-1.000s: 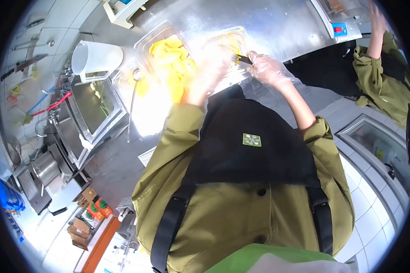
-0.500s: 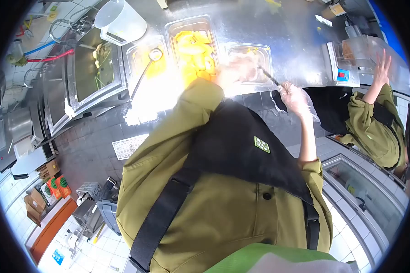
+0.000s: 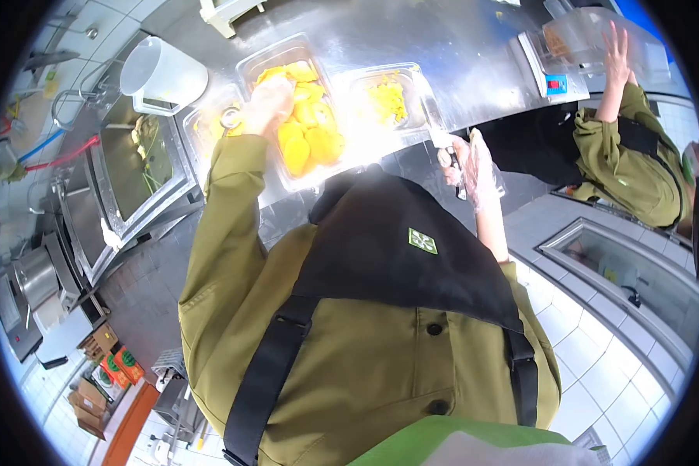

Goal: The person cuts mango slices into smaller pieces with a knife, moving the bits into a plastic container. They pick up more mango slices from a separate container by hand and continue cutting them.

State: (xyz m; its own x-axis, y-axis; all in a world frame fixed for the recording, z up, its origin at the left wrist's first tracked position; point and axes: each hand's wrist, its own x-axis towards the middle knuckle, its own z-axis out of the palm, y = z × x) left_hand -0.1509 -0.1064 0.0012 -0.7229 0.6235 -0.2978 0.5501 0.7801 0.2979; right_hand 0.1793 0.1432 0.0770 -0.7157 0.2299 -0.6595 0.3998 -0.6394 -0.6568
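My left hand [image 3: 270,105], in a clear glove, is at the left side of a clear tub [image 3: 250,66] of yellow-orange fruit pieces [image 3: 311,128] that look like peeled mango. Its fingers reach over the fruit, but glare and blur hide how they are bent. My gloved right hand [image 3: 478,171] is closed round the dark handle of a knife [image 3: 440,138], whose bright blade points up beside a second clear tub [image 3: 421,93]. Small yellow cubes [image 3: 388,101] lie in that second tub. Left of the big tub, a ladle [image 3: 230,117] rests in a third tub with yellow contents.
A white pitcher [image 3: 163,74] stands at the back left beside a sink [image 3: 151,155]. At the right, a scale [image 3: 553,84] bears a large clear container [image 3: 598,46]. Another person's raised hand [image 3: 617,66] touches that container.
My left hand has moved left from the cubes' tub to the big fruit tub. My right hand has drawn the knife back from the cubes' tub. The view has shifted.
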